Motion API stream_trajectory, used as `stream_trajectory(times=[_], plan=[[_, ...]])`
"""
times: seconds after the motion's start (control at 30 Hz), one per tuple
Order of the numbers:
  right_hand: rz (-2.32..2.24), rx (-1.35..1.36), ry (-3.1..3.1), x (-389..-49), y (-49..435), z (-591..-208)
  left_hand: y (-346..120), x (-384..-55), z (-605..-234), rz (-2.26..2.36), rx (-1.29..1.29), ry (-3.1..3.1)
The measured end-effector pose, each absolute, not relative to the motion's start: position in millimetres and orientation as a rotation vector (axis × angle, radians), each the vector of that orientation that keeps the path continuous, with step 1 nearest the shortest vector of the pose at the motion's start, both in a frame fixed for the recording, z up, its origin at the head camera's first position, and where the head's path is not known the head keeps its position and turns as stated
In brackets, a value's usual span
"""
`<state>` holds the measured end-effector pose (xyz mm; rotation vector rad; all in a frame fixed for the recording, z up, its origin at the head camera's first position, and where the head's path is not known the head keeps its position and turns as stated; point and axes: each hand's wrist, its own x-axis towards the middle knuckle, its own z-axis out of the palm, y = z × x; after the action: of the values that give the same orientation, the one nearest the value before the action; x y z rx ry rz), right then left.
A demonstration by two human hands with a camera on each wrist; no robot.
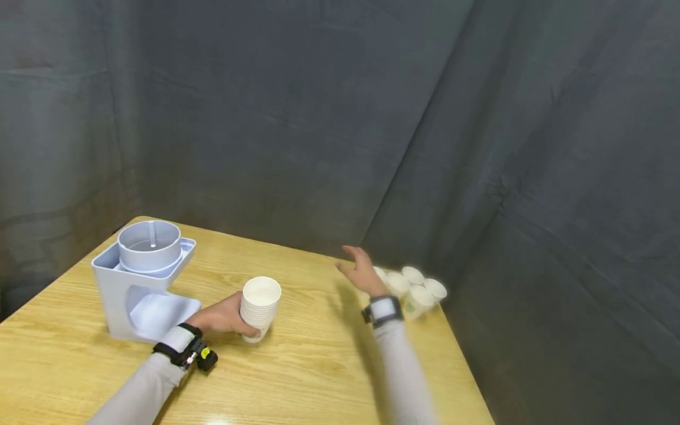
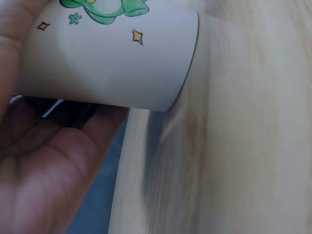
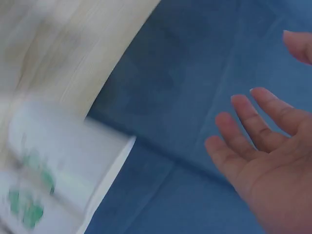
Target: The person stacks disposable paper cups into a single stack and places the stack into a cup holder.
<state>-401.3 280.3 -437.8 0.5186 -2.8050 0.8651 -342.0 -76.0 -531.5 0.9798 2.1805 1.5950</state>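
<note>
A stack of white paper cups (image 1: 260,307) stands upright near the table's middle, and my left hand (image 1: 225,316) grips it low on its side. In the left wrist view the lowest cup (image 2: 112,63) shows a green cartoon figure and small stars, with fingers and thumb around it. My right hand (image 1: 363,274) is in the air at the far right of the table, fingers spread and nothing in them. Beside it stand several single paper cups (image 1: 418,300) in a cluster; the right wrist view shows a blurred cup (image 3: 68,151) with a green print, apart from the fingers.
A white plastic device (image 1: 114,295) with a round bowl (image 1: 150,248) on top and a lower shelf stands at the left. Dark cloth (image 1: 297,130) hangs behind the wooden table (image 1: 303,378) and along its right side. The cup cluster is near the right edge.
</note>
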Motion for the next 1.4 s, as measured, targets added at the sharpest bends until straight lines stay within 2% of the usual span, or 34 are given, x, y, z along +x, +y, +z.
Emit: stream_trajectory(times=[0.3, 0.5, 0.87, 1.4], plan=[[0.570, 0.275, -3.034, -412.3, 325.1, -440.2, -75.9, -341.0, -531.4, 1.607, 0.979, 2.170], [0.449, 0.294, -3.088, -415.5, 339.4, -450.5, -77.1, -340.6, -531.9, 1.609, 0.964, 2.169], [0.360, 0.386, -2.958, -429.9, 343.5, -463.5, -77.0, -339.6, -526.8, 1.598, 0.922, 2.197], [0.529, 0.350, -2.921, -416.2, 332.0, -473.6, -75.1, -339.9, -528.5, 1.594, 0.939, 2.180]])
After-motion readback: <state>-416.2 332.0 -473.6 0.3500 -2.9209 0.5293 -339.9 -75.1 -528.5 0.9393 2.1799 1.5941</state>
